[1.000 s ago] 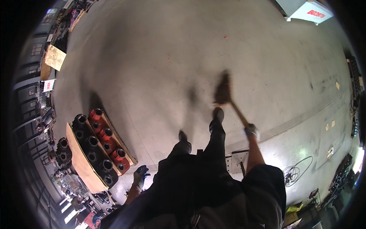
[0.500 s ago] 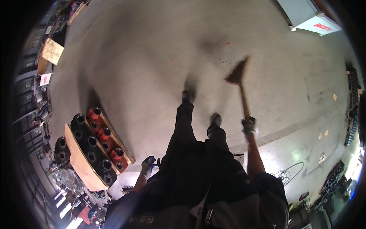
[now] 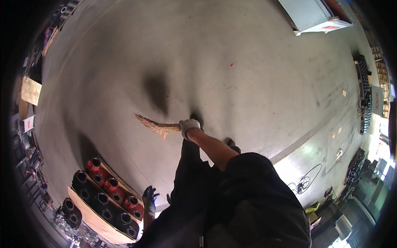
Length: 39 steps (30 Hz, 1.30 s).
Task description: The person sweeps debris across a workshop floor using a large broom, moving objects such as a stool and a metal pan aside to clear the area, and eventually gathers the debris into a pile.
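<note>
A straw broom [image 3: 155, 125] is gripped in my gloved right hand [image 3: 190, 127], whose arm crosses in front of my body. The bristles point left, held above the concrete floor, and no contact with it can be made out. My left hand [image 3: 149, 197], in a white and blue glove, hangs low at my left side. Its fingers are apart and hold nothing. Nearest to it are red metal castings [image 3: 111, 184] with round openings, lined up beside similar black castings [image 3: 101, 200]. Small red scraps [image 3: 232, 64] lie on the floor ahead.
Wooden boards [image 3: 89, 217] edge the castings at lower left. A coiled cable [image 3: 304, 183] lies on the floor at right. A large pale box-like unit [image 3: 310, 16] stands far right. Dark stacked parts [image 3: 364, 89] line the right side, and a wooden crate [image 3: 31, 91] stands at far left.
My right hand has swung the broom from the right across to the left. My left hand has shifted lower and left. I have moved forward over the floor.
</note>
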Each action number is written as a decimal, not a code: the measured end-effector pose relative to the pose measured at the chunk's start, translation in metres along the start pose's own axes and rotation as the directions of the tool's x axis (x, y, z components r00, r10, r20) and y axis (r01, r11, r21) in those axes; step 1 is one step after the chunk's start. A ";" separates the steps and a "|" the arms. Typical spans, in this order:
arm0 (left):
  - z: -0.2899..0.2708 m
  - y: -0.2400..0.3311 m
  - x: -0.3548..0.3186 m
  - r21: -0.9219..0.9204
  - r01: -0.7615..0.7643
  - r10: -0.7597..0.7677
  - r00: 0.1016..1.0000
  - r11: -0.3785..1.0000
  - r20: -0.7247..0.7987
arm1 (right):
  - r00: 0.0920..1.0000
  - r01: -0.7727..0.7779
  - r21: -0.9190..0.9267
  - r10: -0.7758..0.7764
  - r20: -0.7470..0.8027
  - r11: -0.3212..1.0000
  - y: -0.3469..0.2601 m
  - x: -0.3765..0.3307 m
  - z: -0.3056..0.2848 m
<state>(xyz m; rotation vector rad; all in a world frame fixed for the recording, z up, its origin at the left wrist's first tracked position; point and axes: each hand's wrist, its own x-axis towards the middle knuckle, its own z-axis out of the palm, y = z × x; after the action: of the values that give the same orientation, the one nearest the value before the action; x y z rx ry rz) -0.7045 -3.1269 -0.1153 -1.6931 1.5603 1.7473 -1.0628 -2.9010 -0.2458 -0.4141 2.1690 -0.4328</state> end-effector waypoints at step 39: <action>0.417 0.243 0.061 0.461 -0.109 0.014 0.979 0.881 0.205 | 0.740 0.245 0.881 0.665 0.099 -0.404 0.442 -0.120 -0.230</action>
<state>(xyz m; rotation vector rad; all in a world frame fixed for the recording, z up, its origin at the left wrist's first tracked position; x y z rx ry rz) -1.1449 -2.9228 -0.1499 -1.2087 1.7778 1.3569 -1.2413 -2.4214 -0.2287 1.4960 1.2362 -2.1308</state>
